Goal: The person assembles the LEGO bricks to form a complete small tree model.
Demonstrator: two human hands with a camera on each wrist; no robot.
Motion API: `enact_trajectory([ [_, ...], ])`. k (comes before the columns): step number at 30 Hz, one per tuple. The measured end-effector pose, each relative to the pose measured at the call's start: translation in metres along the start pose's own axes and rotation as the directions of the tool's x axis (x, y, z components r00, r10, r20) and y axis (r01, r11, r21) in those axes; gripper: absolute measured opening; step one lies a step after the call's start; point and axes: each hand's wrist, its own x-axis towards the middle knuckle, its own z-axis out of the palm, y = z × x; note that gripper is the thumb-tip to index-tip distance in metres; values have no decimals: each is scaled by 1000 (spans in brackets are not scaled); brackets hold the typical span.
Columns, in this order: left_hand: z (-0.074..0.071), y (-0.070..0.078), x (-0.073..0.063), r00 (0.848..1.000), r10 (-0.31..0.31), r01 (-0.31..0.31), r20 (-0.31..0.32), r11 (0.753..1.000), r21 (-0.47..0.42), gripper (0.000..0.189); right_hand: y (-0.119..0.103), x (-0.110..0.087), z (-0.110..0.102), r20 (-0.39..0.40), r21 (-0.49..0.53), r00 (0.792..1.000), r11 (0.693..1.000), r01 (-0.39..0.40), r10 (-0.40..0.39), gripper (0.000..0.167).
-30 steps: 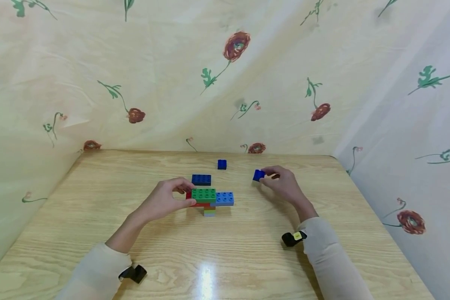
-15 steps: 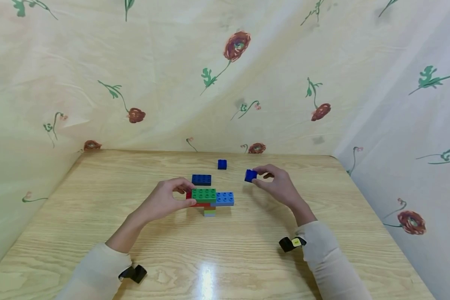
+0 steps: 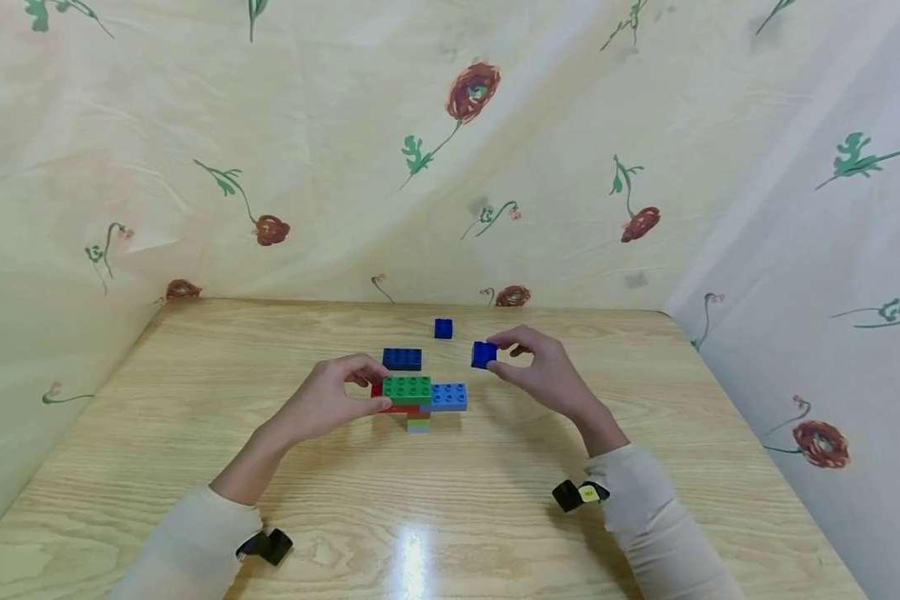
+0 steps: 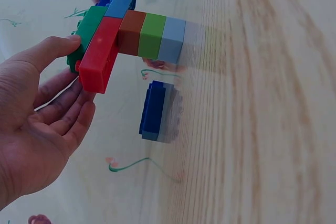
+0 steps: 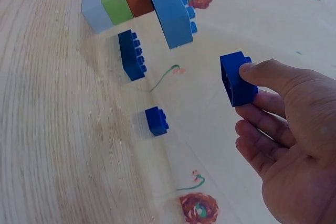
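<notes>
A structure of toy building bricks stands on the table: a stem of light grey, lime green (image 4: 151, 36) and brown bricks carries a red brick (image 4: 98, 59) and a light blue brick (image 3: 449, 397) side by side. Across their tops lies a green brick (image 3: 407, 390). My left hand (image 3: 328, 400) grips the structure's left end, thumb on the green brick. Between thumb and fingers my right hand (image 3: 536, 369) pinches a small blue brick (image 5: 239, 79), held in the air to the right of the structure, studs facing up.
Behind the structure a long dark blue brick (image 3: 402, 359) lies on the wooden table (image 3: 495, 533). Farther back sits another small blue brick (image 3: 443, 328). A flowered cloth (image 3: 345, 167) hangs along the table's back edge and the sides.
My right hand has carried the small blue brick leftward, closer to the structure. My left hand has kept its grip in the same place.
</notes>
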Motion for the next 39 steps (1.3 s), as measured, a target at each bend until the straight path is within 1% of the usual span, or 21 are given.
enact_trajectory([
  [4, 0, 0, 0, 1000, 6, -6, 0, 1000, 2, 33, -6, -3, 4, 14, 5, 1000, 1000, 4, -4, 32],
  [7, 0, 0, 0, 1000, 6, -6, -3, 1000, -4, 33, -11, -4, 8, 27, 13, 999, 1000, 23, -23, 31],
  [15, 0, 0, 0, 1000, 0, 0, 1, 1000, -10, 34, -27, -5, 18, 47, 1, 992, 993, 117, -116, 30],
  [23, 0, 1, 0, 1000, 3, -3, -1, 1000, -11, 34, -32, -6, 27, 93, 35, 985, 989, 145, -148, 32],
  [29, 0, -1, 0, 1000, 5, -5, -3, 1000, -5, 34, -35, -8, 33, 123, 17, 978, 985, 170, -171, 34],
  [33, 0, -1, 0, 1000, 2, -2, -5, 1000, -6, 34, -33, -7, 37, 128, 22, 975, 983, 182, -184, 34],
  [39, 0, -1, 1, 1000, 1, -1, -6, 1000, -6, 34, -31, -7, 40, 128, 23, 975, 984, 179, -180, 34],
])
